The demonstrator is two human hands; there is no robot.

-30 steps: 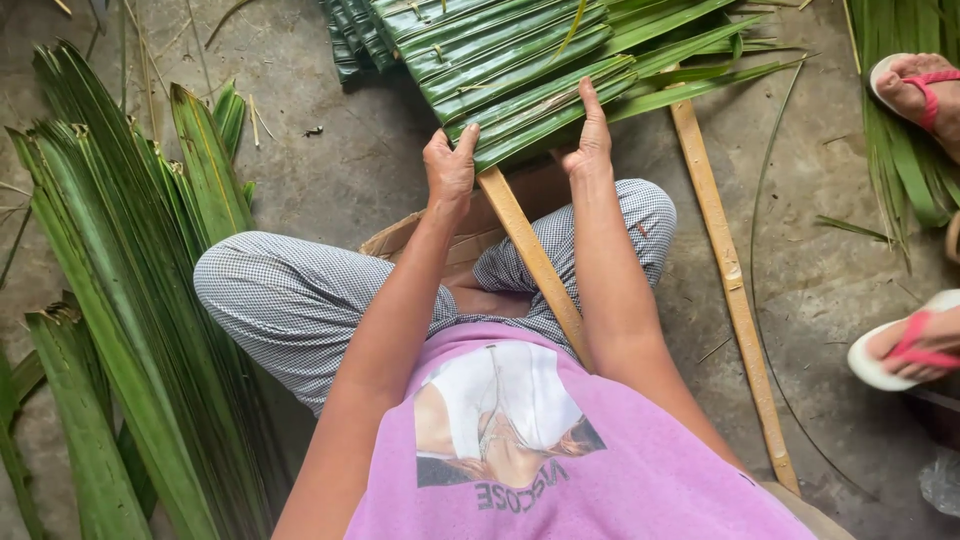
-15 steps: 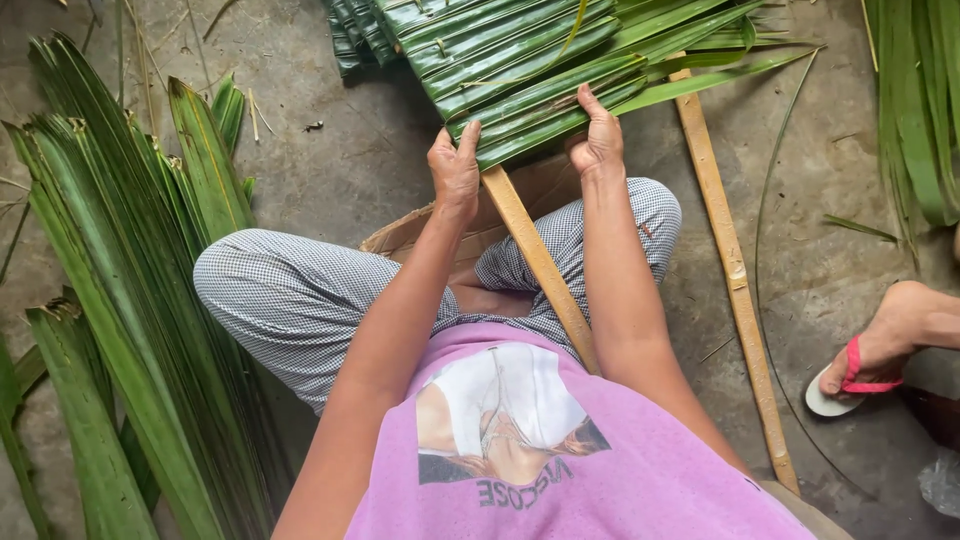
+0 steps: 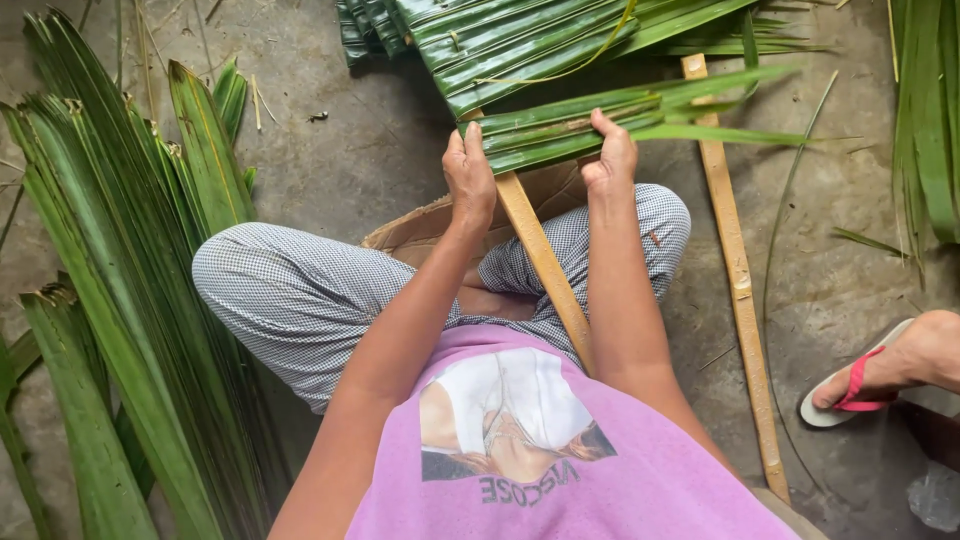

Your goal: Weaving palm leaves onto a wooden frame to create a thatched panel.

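Note:
I sit cross-legged on a concrete floor. My left hand (image 3: 468,178) and my right hand (image 3: 610,160) both grip a folded green palm leaf (image 3: 570,130) over a bamboo slat (image 3: 545,265) that runs up from my lap. The gripped leaf now lies a little apart from the panel of folded leaves (image 3: 500,45) stitched in a row further along the slat. A second bamboo slat (image 3: 735,285) lies parallel on the right.
A heap of loose long palm leaves (image 3: 120,270) lies on my left. More leaves (image 3: 925,110) lie at the top right. Another person's foot in a white sandal with a pink strap (image 3: 880,375) rests at the right. Cardboard (image 3: 420,225) lies under my legs.
Both hands have drawn the nearest folded leaf toward me, opening a gap from the stitched panel. The other person's feet shifted; only one foot shows now, lower right.

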